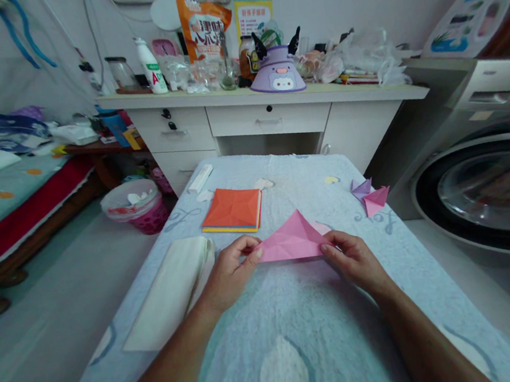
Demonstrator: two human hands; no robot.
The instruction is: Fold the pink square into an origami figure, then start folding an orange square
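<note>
A pink sheet of origami paper [292,239], folded into a triangle with creases, is stretched between my two hands just above the cloth-covered table [275,313]. My left hand [237,268] pinches its left corner between thumb and fingers. The right corner is gripped the same way by my right hand [351,260]. Beyond my left hand lies a stack of square paper [231,208], orange on top. To the right sit two folded paper pieces, one purple [362,188] and one pink [376,200].
Left of my hands is a folded off-white cloth or paper [169,290]. A small white bar-shaped object [201,178] lies near the far left corner. A cluttered desk [266,98] stands behind the table, a washing machine [473,99] at right, a pink bin [145,215] at left.
</note>
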